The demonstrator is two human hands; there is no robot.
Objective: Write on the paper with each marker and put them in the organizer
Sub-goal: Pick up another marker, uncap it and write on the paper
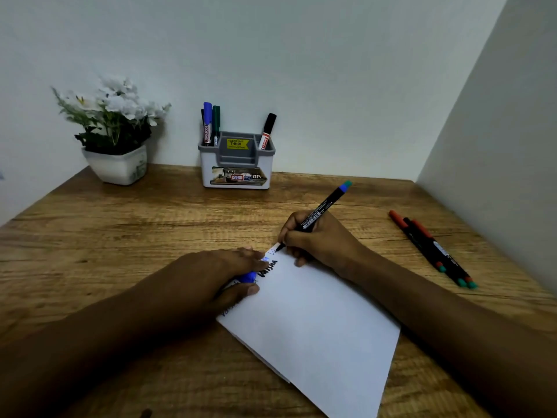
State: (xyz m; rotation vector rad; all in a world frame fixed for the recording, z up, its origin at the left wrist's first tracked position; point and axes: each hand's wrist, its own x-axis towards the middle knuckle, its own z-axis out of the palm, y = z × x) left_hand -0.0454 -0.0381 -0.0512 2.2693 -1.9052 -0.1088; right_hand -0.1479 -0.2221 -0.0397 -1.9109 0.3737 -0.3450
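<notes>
Behind the hands, right (319, 239) pinching marker (324, 206), left (211, 273) gripping blue cap (248, 277), stands organizer (208, 167).

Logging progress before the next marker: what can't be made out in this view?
Head view:
1. Blue plastic object, mostly hidden under the left hand.
2. Writing on the white paper sheet: partly covered by that hand, blurred.
3. Slim black markers with red caps: overlapping, count unclear.
</notes>
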